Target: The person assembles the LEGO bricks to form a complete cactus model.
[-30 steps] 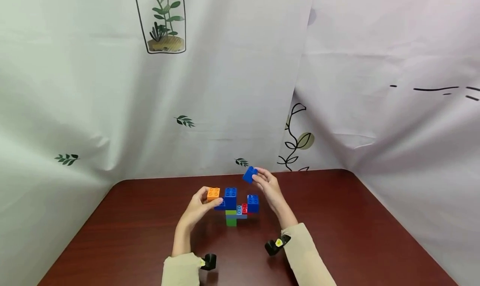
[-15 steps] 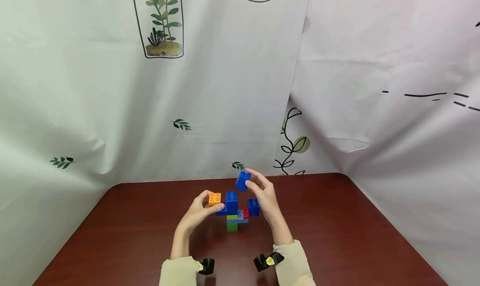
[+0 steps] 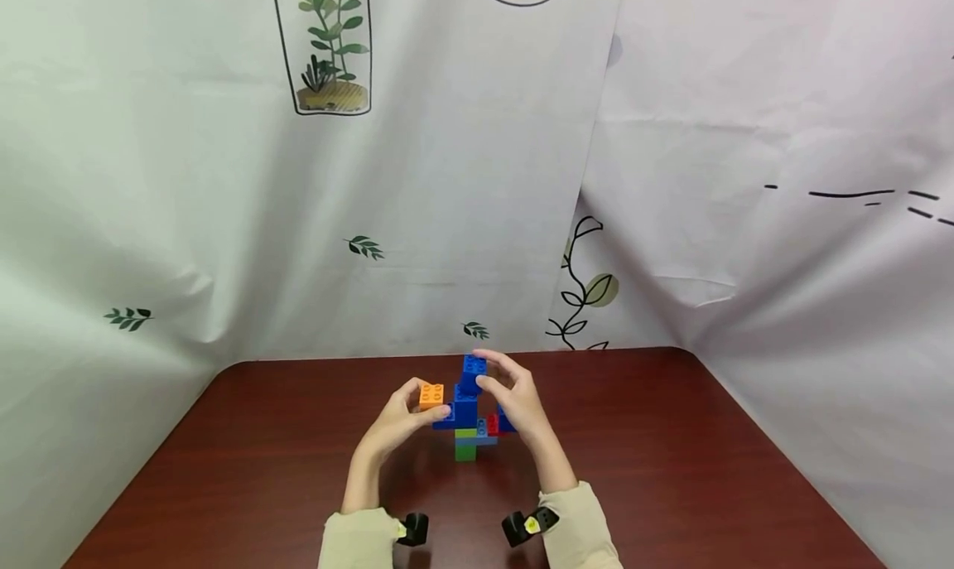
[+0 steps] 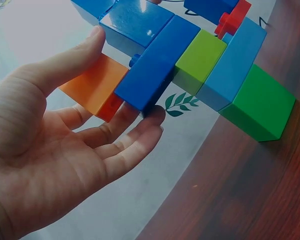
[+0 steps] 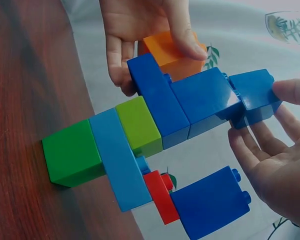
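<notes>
A building-block model stands on its green block (image 5: 72,152), with a light blue block (image 5: 117,160), a lime block (image 5: 137,125) and a long dark blue block (image 5: 160,102) stacked above. My left hand (image 3: 393,426) grips the model's left end, thumb by the orange block (image 4: 92,85) and fingertips under the long block. With thumb and fingers, my right hand (image 3: 522,402) pinches a blue block (image 5: 255,92) right over the upper blue block (image 5: 205,97), slightly tilted to it. A red block (image 5: 161,197) and another blue block (image 5: 210,202) form the right branch, partly behind my right hand in the head view.
The dark red-brown table (image 3: 283,461) spreads around the model. Behind its far edge hangs a pale cloth (image 3: 477,180) printed with plants. Wrist cameras sit on both sleeves, the left camera (image 3: 413,529) and the right camera (image 3: 517,528), close above the table.
My right hand has carried its blue block left and down, from apart in the air onto the top of the upper blue block. My left hand keeps its grip on the model.
</notes>
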Demonstrator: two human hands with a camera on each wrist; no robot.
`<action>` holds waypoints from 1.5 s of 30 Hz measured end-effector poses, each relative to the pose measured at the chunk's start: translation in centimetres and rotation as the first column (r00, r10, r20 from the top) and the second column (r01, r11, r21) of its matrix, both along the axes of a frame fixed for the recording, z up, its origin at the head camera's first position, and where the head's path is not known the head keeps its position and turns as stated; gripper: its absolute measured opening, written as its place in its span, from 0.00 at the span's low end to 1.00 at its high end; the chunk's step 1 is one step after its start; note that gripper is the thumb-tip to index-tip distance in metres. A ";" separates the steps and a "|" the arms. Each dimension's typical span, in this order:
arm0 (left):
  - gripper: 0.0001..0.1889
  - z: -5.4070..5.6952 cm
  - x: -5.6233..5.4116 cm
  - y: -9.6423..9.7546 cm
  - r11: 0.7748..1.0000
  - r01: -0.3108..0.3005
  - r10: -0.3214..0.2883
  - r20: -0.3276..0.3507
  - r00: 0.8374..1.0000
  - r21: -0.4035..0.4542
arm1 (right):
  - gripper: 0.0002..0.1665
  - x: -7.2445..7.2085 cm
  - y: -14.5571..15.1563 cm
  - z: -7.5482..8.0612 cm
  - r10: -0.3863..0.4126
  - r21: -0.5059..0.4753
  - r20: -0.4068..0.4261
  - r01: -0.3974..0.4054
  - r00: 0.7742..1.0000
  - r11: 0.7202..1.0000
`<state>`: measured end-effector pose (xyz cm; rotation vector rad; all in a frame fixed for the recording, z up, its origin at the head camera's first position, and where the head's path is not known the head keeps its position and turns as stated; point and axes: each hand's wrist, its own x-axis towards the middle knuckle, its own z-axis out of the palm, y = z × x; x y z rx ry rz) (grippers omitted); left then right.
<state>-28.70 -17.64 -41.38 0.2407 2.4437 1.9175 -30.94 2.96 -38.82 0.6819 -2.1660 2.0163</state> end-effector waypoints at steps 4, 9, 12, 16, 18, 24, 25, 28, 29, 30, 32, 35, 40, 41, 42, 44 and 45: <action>0.21 -0.1 0.0 0.0 1.000 0.011 -0.011 -0.009 1.000 -0.006 | 0.22 0.1 -0.2 -0.2 0.015 0.012 -0.016 -0.015 1.000 1.000; 0.21 -0.1 0.1 0.0 1.000 0.001 -0.002 -0.010 1.000 -0.017 | 0.21 0.2 -0.4 -0.4 0.040 0.031 -0.033 -0.039 0.999 0.999; 0.22 -0.1 0.1 0.0 1.000 -0.003 0.003 -0.010 1.000 -0.018 | 0.20 0.4 -0.4 -0.3 0.057 0.029 -0.037 -0.056 0.998 0.998; 0.22 -0.1 0.1 -0.1 1.000 0.000 -0.001 -0.017 1.000 -0.013 | 0.19 0.5 -0.6 -0.2 0.076 0.024 -0.050 -0.075 0.996 0.997; 0.22 -0.2 0.1 -0.1 1.000 0.009 -0.009 -0.019 1.000 -0.009 | 0.19 0.5 -0.7 -0.1 0.075 0.019 -0.045 -0.074 0.996 0.997; 0.22 -0.3 -0.1 -0.2 1.000 0.030 -0.030 -0.016 0.999 0.002 | 0.14 0.7 -1.4 -0.3 0.015 -0.021 -0.012 -0.015 1.000 1.000; 0.22 -0.3 -0.1 -0.2 0.999 0.033 -0.033 -0.015 0.999 0.006 | 0.14 0.7 -1.5 -0.4 0.008 -0.028 -0.012 -0.008 1.000 1.000; 0.22 -0.3 -0.1 -0.2 0.999 0.037 -0.037 -0.014 0.999 0.010 | 0.13 0.7 -1.7 -0.6 0.003 -0.040 -0.015 -0.004 1.000 0.999; 0.22 -0.3 -0.1 -0.2 0.999 0.039 -0.039 -0.013 0.999 0.011 | 0.13 0.6 -1.7 -0.6 0.002 -0.043 -0.018 -0.003 1.000 0.999; 0.22 -0.3 -0.1 -0.2 0.999 0.041 -0.041 -0.012 0.999 0.013 | 0.13 0.6 -1.7 -0.6 0.003 -0.047 -0.022 -0.004 1.000 0.999; 0.22 -0.3 -0.1 -0.1 0.999 0.047 -0.047 -0.011 0.999 0.016 | 0.13 0.6 -1.6 -0.7 0.001 -0.055 -0.030 -0.003 1.000 0.998; 0.22 -0.4 -0.1 0.0 0.998 0.055 -0.055 -0.008 0.998 0.020 | 0.13 0.6 -1.5 -0.9 -0.002 -0.060 -0.040 0.000 0.999 0.998; 0.22 -0.4 -0.2 -0.1 0.999 0.042 -0.042 -0.004 0.999 0.016 | 0.13 0.4 -1.6 -0.8 0.008 -0.048 -0.064 -0.011 0.998 0.999; 0.22 -0.3 -0.2 -0.1 0.999 0.038 -0.038 -0.004 0.999 0.015 | 0.13 0.4 -1.6 -0.7 0.012 -0.045 -0.067 -0.015 0.998 0.999; 0.22 -0.3 -0.2 -0.1 0.999 0.035 -0.035 -0.004 0.999 0.015 | 0.13 0.3 -1.6 -0.7 0.017 -0.042 -0.071 -0.020 0.997 0.999; 0.22 -0.3 -0.2 -0.1 0.999 0.033 -0.033 -0.003 0.999 0.012 | 0.14 0.3 -1.6 -0.7 0.027 -0.033 -0.074 -0.029 0.997 0.999; 0.22 -0.3 -0.3 -0.1 0.999 0.034 -0.034 -0.003 0.999 0.011 | 0.14 0.3 -1.6 -0.7 0.029 -0.030 -0.076 -0.032 0.997 0.999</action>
